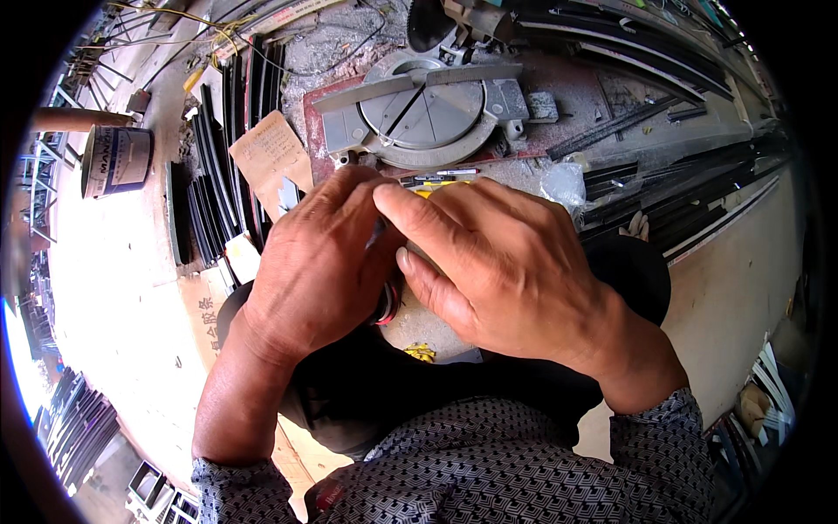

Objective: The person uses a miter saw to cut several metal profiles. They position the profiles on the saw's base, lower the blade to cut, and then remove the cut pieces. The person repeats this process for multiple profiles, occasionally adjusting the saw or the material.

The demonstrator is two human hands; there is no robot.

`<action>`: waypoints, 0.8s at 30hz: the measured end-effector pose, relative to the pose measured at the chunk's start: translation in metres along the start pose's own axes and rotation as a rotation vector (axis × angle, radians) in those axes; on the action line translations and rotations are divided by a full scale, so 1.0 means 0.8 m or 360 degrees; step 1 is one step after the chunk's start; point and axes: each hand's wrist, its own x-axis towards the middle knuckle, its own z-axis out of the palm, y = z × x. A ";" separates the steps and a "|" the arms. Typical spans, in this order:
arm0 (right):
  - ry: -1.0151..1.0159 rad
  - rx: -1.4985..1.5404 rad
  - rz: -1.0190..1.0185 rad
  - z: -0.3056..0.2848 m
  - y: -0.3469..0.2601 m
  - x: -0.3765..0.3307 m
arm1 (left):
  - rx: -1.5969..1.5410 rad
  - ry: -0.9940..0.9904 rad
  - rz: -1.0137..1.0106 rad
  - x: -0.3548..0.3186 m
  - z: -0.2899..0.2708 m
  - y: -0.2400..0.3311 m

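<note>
My left hand is closed, its fingers curled inward around something that the hand itself hides. Against its fingertips comes my right hand, bent, with the index finger and thumb pointing left; its other fingers are out of sight. Whatever lies between the two hands is too covered to name. Just under the left hand shows part of a round black and red thing. Beyond the fingers lie several pens on the floor. A brown sheet of cardboard with handwriting lies past my left hand.
Ahead stands a mitre saw with a round grey table and a dark blade. Long black profiles lie to the left, more black profiles to the right. A bucket stands far left, a clear plastic bag right of the pens.
</note>
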 end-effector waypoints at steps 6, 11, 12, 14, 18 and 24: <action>-0.0154 -0.0203 0.0070 0.010 0.005 0.001 | -0.0214 0.0176 -0.0067 0.002 -0.002 0.003; -0.0406 -0.0164 0.0102 0.031 0.024 0.000 | -0.0216 -0.0041 0.0230 0.004 0.001 0.017; -0.0462 -0.0120 0.0137 0.033 0.024 0.005 | -0.0199 -0.0104 0.0231 0.006 0.002 0.023; -0.0188 -0.0115 0.0017 0.042 0.028 0.008 | -0.0088 -0.0139 0.0128 0.010 0.007 0.036; -0.0805 0.0535 0.0444 0.098 0.045 0.007 | 0.0009 -0.0210 0.0646 0.023 0.048 0.065; -0.1271 -0.0239 0.0081 0.114 0.007 0.019 | -0.0336 -0.0130 0.1350 0.011 0.100 0.138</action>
